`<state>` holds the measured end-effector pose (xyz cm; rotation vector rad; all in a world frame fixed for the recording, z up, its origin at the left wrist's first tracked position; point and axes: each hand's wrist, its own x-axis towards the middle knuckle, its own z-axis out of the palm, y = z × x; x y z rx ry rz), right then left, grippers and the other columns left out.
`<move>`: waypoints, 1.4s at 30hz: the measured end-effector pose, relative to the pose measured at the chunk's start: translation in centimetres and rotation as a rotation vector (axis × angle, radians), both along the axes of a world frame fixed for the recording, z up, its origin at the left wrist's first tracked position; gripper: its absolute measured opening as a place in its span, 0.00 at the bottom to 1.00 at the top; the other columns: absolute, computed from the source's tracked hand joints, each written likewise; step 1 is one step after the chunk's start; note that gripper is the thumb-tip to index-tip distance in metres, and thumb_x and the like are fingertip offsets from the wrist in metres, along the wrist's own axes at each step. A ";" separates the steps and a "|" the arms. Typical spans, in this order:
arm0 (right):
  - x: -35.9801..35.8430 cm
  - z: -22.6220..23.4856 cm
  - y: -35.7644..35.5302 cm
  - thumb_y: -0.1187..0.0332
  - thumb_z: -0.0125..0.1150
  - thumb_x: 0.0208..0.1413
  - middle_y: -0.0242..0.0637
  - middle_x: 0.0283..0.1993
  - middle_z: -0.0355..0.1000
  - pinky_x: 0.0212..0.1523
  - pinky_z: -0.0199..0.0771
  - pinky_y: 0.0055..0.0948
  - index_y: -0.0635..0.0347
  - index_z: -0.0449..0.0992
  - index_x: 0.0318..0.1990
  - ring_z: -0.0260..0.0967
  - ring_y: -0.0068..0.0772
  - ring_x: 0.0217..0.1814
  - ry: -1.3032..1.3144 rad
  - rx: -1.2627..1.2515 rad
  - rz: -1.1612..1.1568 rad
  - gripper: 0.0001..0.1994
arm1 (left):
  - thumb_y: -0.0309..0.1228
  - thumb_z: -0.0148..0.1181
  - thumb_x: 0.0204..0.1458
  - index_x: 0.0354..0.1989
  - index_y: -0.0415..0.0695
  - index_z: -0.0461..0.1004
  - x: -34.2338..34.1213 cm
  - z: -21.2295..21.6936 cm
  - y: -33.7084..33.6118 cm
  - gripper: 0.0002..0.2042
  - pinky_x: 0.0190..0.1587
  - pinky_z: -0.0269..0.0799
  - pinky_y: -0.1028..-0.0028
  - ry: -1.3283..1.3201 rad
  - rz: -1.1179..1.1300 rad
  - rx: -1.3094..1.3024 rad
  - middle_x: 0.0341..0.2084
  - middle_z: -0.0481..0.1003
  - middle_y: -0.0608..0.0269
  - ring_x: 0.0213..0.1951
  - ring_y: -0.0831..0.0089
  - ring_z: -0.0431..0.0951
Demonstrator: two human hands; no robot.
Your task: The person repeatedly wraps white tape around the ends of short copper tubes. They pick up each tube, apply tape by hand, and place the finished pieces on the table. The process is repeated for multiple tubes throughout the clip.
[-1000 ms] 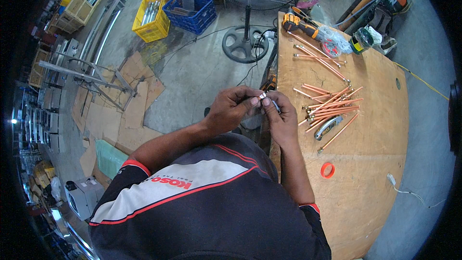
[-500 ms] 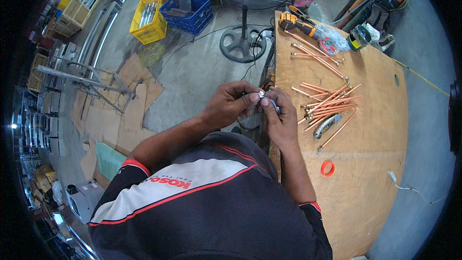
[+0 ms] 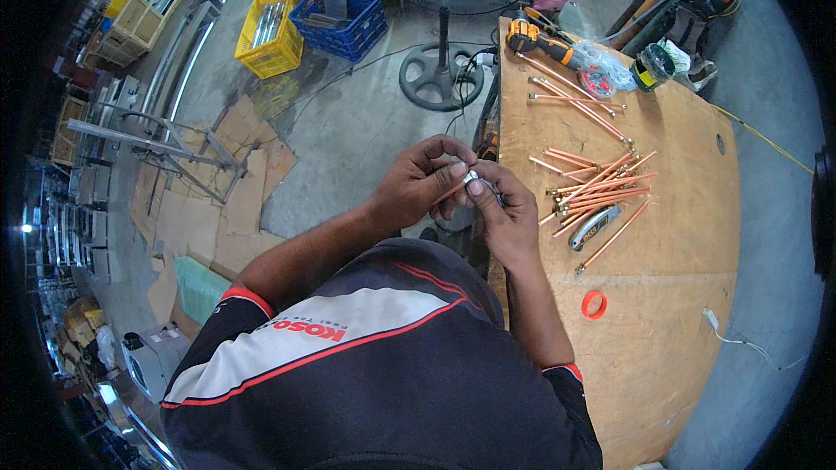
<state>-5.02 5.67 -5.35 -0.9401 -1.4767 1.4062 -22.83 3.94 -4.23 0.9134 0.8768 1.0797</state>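
Observation:
Both hands meet in front of my chest, just left of the wooden table's edge. My left hand [image 3: 425, 176] is closed in a pinch around a thin piece with a small white end [image 3: 471, 177]; my fingers hide most of it. My right hand [image 3: 508, 213] is closed at that same white end, thumb against forefinger. A greyish edge shows beside the right fingers, too covered to name. Right of my hands, a loose pile of thin copper tubes [image 3: 601, 194] with metal end fittings lies on the table [image 3: 679, 235]. A utility knife [image 3: 594, 228] rests against the pile.
More copper tubes [image 3: 579, 106] lie farther back, near a yellow-black cordless drill [image 3: 535, 42], a clear plastic bag [image 3: 605, 65] and a dark jar [image 3: 651, 67]. An orange ring [image 3: 594, 305] lies nearer. Beyond stand a fan base [image 3: 441, 78] and yellow [image 3: 270, 32] and blue [image 3: 340, 26] crates.
The left fingers have lifted and shifted slightly around the white end, the forefinger now raised higher. The right hand stays nearly in place. The things on the table have not moved.

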 end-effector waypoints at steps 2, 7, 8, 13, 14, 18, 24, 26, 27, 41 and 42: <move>0.1 -0.6 0.1 0.66 0.62 0.58 0.44 0.44 0.76 0.54 0.68 0.34 0.62 0.79 0.42 0.72 0.40 0.51 0.012 -0.003 0.010 0.10 | 0.35 0.56 0.61 0.49 0.45 0.68 -0.2 -0.2 0.1 0.11 0.24 0.68 0.80 -0.029 -0.027 -0.001 0.28 0.76 0.66 0.23 0.81 0.73; 0.2 -0.8 -0.1 0.65 0.62 0.58 0.45 0.45 0.76 0.55 0.67 0.37 0.61 0.79 0.42 0.71 0.43 0.53 -0.070 0.070 -0.094 0.10 | 0.34 0.56 0.62 0.49 0.44 0.67 0.3 -0.4 -0.4 0.11 0.25 0.67 0.82 -0.006 -0.019 0.112 0.30 0.75 0.65 0.25 0.83 0.73; 0.3 -0.7 -0.1 0.65 0.62 0.58 0.45 0.45 0.75 0.56 0.67 0.37 0.61 0.79 0.42 0.71 0.44 0.54 -0.086 0.102 -0.099 0.10 | 0.33 0.57 0.61 0.49 0.44 0.67 0.5 -0.3 -0.5 0.12 0.26 0.68 0.82 -0.014 -0.010 0.101 0.30 0.75 0.65 0.26 0.82 0.73; 0.7 0.4 0.3 0.65 0.63 0.57 0.48 0.46 0.75 0.57 0.66 0.40 0.60 0.79 0.42 0.69 0.49 0.57 -0.210 0.255 -0.053 0.10 | 0.29 0.59 0.59 0.50 0.43 0.66 0.4 0.1 -0.5 0.13 0.31 0.71 0.79 -0.003 -0.038 0.030 0.31 0.74 0.66 0.30 0.82 0.73; 0.9 0.5 0.4 0.65 0.63 0.57 0.49 0.46 0.75 0.57 0.66 0.41 0.61 0.79 0.42 0.69 0.50 0.57 -0.221 0.262 -0.039 0.10 | 0.29 0.59 0.59 0.50 0.43 0.66 0.3 0.2 -0.6 0.13 0.31 0.71 0.79 -0.002 -0.052 0.043 0.31 0.74 0.66 0.30 0.82 0.73; 1.3 0.1 0.4 0.65 0.62 0.57 0.50 0.46 0.75 0.57 0.66 0.43 0.61 0.79 0.41 0.68 0.51 0.57 -0.219 0.259 -0.070 0.10 | 0.29 0.62 0.58 0.47 0.42 0.68 0.9 -0.5 -0.6 0.13 0.34 0.70 0.80 0.010 -0.026 0.217 0.31 0.73 0.68 0.32 0.83 0.73; 1.2 0.8 0.4 0.64 0.62 0.57 0.50 0.46 0.74 0.57 0.65 0.43 0.61 0.78 0.41 0.67 0.51 0.59 -0.262 0.326 -0.162 0.10 | 0.31 0.66 0.55 0.40 0.40 0.73 0.4 -0.4 -0.8 0.11 0.36 0.67 0.80 0.189 0.023 0.107 0.30 0.74 0.71 0.33 0.84 0.71; 1.2 1.0 0.5 0.65 0.61 0.57 0.49 0.46 0.74 0.58 0.65 0.43 0.62 0.78 0.41 0.67 0.52 0.60 -0.291 0.338 -0.148 0.10 | 0.33 0.65 0.55 0.38 0.40 0.75 0.4 -0.1 -1.0 0.10 0.34 0.66 0.79 0.247 0.047 0.115 0.29 0.74 0.72 0.32 0.83 0.71; 1.4 1.4 0.5 0.65 0.61 0.57 0.49 0.46 0.74 0.58 0.64 0.43 0.62 0.77 0.41 0.67 0.52 0.61 -0.307 0.336 -0.129 0.10 | 0.34 0.65 0.56 0.37 0.40 0.75 0.5 0.6 -1.2 0.10 0.33 0.66 0.79 0.273 0.051 0.124 0.27 0.73 0.73 0.31 0.84 0.70; 2.0 1.1 0.2 0.66 0.59 0.59 0.51 0.48 0.74 0.59 0.65 0.43 0.62 0.77 0.44 0.67 0.55 0.59 -0.317 0.185 -0.063 0.10 | 0.37 0.55 0.62 0.38 0.38 0.75 0.6 1.0 -1.4 0.12 0.29 0.67 0.76 0.551 0.090 0.230 0.22 0.71 0.66 0.27 0.81 0.69; 1.9 1.2 0.2 0.66 0.59 0.59 0.51 0.48 0.74 0.59 0.65 0.43 0.62 0.78 0.44 0.67 0.55 0.59 -0.317 0.190 -0.069 0.10 | 0.36 0.56 0.62 0.39 0.38 0.74 0.7 0.8 -1.4 0.11 0.30 0.67 0.76 0.437 0.085 0.192 0.23 0.72 0.67 0.27 0.82 0.70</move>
